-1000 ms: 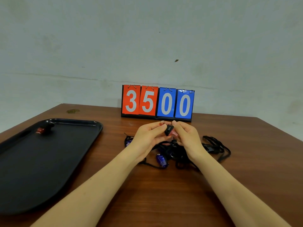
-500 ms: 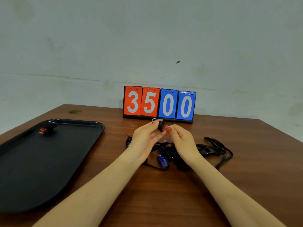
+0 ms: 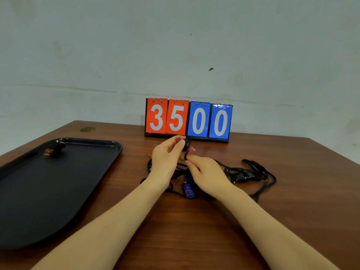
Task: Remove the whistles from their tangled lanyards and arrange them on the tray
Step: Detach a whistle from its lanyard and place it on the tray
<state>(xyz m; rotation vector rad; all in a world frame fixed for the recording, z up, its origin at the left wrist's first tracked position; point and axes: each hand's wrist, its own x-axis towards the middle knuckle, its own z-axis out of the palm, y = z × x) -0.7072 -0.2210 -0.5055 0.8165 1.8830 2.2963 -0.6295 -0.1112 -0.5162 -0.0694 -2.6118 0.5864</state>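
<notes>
My left hand [image 3: 166,159] holds a red and black whistle [image 3: 187,145] raised above the table, pinched between thumb and fingers. Just below it, my right hand [image 3: 206,173] pinches the black lanyard cord [image 3: 185,157] that runs down from that whistle. Under both hands lies a tangle of black lanyards [image 3: 251,175] with a blue whistle [image 3: 188,190] at its near side and another blue one [image 3: 149,168] partly hidden behind my left wrist. A black tray [image 3: 81,172] lies at the left, with one red and black whistle [image 3: 53,150] in its far corner.
A flip scoreboard [image 3: 188,120] reading 3500 stands at the back of the wooden table [image 3: 292,221], close behind my hands. Lanyard loops spread to the right of my right hand. A pale wall rises behind the table.
My right hand has dropped below the whistle and now pinches the cord, while my left hand keeps the whistle raised. The two hands have drawn apart a little.
</notes>
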